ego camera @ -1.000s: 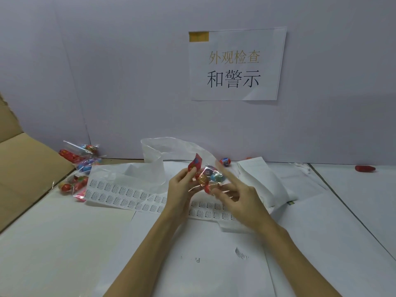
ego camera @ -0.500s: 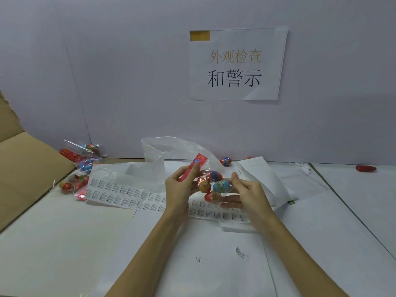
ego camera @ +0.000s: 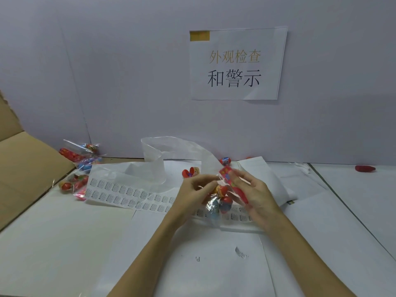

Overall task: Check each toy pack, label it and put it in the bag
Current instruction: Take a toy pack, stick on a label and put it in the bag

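Between my two hands hangs a clear toy pack (ego camera: 220, 200) with a red header card and several small coloured egg toys inside. My right hand (ego camera: 255, 194) holds the red header at the pack's upper right. My left hand (ego camera: 192, 195) pinches the clear film at its left side. A long sheet of small printed labels (ego camera: 128, 195) lies on the table under and left of my hands. Behind the sheet a translucent white bag (ego camera: 162, 159) lies with its mouth raised. A pile of further toy packs (ego camera: 79, 168) sits at the far left by the wall.
A flat brown cardboard box (ego camera: 27, 168) lies at the left edge. Loose egg toys lie near the bag (ego camera: 190, 172) and by the wall (ego camera: 225, 161). A red item (ego camera: 365, 168) rests far right. A paper sign (ego camera: 237, 64) hangs on the wall. White paper sheets (ego camera: 64, 243) cover the table.
The pack has turned: its red header went from my left hand's side to the right, where my right hand now holds it. The eggs hang lower. A loose egg toy behind my hands came into view.
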